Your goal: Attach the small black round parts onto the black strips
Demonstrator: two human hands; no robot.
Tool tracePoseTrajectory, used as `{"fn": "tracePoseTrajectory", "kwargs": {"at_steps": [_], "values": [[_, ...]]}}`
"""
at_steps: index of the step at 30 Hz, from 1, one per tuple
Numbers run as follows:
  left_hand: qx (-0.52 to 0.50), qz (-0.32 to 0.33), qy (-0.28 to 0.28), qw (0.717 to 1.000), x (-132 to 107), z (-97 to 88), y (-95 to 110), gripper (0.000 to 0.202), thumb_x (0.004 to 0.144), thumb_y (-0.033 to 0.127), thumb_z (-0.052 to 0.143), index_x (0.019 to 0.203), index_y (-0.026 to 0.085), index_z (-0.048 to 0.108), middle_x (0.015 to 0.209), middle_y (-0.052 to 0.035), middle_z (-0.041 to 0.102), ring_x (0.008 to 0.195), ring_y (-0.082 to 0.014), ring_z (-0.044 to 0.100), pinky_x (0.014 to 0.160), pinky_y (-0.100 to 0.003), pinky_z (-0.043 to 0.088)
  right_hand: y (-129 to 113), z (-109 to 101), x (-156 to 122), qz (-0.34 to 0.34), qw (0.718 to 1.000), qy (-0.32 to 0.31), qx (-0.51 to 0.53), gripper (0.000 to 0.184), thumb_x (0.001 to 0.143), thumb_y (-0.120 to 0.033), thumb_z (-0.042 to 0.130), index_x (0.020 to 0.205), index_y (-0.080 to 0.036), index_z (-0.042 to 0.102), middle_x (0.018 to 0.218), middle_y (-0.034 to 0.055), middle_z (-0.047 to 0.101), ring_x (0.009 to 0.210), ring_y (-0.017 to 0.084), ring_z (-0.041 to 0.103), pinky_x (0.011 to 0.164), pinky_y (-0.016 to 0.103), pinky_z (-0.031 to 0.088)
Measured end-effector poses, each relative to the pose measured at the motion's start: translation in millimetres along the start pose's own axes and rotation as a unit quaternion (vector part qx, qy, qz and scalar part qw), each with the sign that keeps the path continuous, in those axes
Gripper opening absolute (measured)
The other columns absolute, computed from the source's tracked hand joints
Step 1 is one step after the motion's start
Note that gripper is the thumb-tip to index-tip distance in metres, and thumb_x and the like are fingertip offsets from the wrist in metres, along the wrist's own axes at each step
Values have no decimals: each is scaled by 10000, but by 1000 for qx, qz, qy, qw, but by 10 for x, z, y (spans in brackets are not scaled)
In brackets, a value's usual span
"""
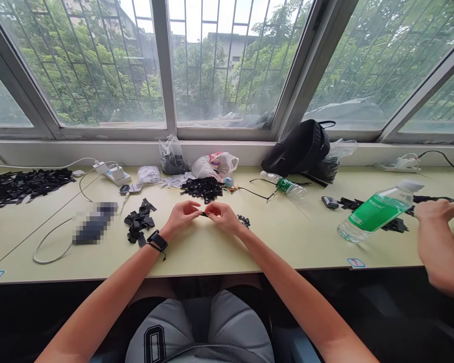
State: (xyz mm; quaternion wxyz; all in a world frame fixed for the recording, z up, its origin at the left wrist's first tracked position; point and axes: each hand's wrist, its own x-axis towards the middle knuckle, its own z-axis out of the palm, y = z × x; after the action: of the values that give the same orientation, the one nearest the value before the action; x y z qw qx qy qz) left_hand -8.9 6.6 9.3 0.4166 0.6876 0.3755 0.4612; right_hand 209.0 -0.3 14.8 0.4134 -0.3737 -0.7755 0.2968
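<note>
My left hand (182, 217) and my right hand (224, 218) meet over the middle of the table, fingertips pinched together. Between them is a small black piece (203, 214), mostly hidden by the fingers, held at both ends. Just beyond the hands lies a heap of black strips (202, 188). Left of my left wrist, which wears a black watch, is a loose pile of flat black pieces (139, 222). Small dark parts (244, 220) sit in a cluster beside my right wrist.
A green-labelled bottle (378, 212) stands tilted in view at right, near another person's hand (439, 209). Behind are a lying bottle (285, 185), eyeglasses (267, 197), a black bag (298, 148) and plastic bags (215, 165). Left are a power strip (115, 174), cables and black strips (26, 186).
</note>
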Motion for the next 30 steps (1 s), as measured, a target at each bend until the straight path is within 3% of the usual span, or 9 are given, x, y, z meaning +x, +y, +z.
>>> {"fn": "tracePoseTrajectory", "kwargs": {"at_steps": [6,13,17,21,25,27,30], "values": [[92,18,16,995,12,20,-46,325,866,487,744,1021,203,771,940,-79,782,805,-221,735,673,-329,599,95,-19,-28,-82,977,64,-185,296,794,-24,593,915,-238,759,999,90,717,1061,296,585,940,474,499],[146,60,-3,987,-18,69,-47,215,914,374,671,999,200,765,876,-44,757,706,-165,662,599,-275,528,60,1,-32,-102,971,-4,-217,239,823,-50,628,794,-255,748,850,62,727,981,288,557,969,485,463],[179,100,-8,979,-64,96,-24,156,931,296,648,990,200,755,878,-36,745,731,-151,640,626,-261,508,31,-10,-42,-62,955,-24,-289,210,949,-166,585,953,-250,776,1005,86,743,1131,306,525,1049,496,408],[201,113,-11,973,-82,58,29,140,939,249,625,987,191,743,928,-56,748,780,-156,657,652,-259,510,47,-34,-72,-6,923,-38,-382,329,1028,-343,524,1266,-213,709,1378,146,620,1346,357,397,1120,527,350],[245,98,28,964,11,-234,131,166,931,237,597,995,181,739,891,-65,746,764,-167,672,698,-283,532,103,-104,-56,9,923,-1,-385,394,1039,-371,492,1367,-222,650,1459,138,567,1367,359,380,1135,521,337],[272,71,64,957,83,-521,189,188,927,281,600,1007,179,736,806,-49,730,726,-172,669,699,-289,531,124,-189,-25,11,930,41,-366,345,1022,-328,499,1291,-228,689,1387,126,620,1324,354,417,1114,513,353],[345,3,35,938,150,-1059,228,215,877,322,624,981,184,750,817,-58,746,727,-196,682,680,-294,522,153,-390,30,19,939,106,-326,261,948,-245,539,1109,-224,743,1221,105,702,1242,344,485,1063,491,389]]}}
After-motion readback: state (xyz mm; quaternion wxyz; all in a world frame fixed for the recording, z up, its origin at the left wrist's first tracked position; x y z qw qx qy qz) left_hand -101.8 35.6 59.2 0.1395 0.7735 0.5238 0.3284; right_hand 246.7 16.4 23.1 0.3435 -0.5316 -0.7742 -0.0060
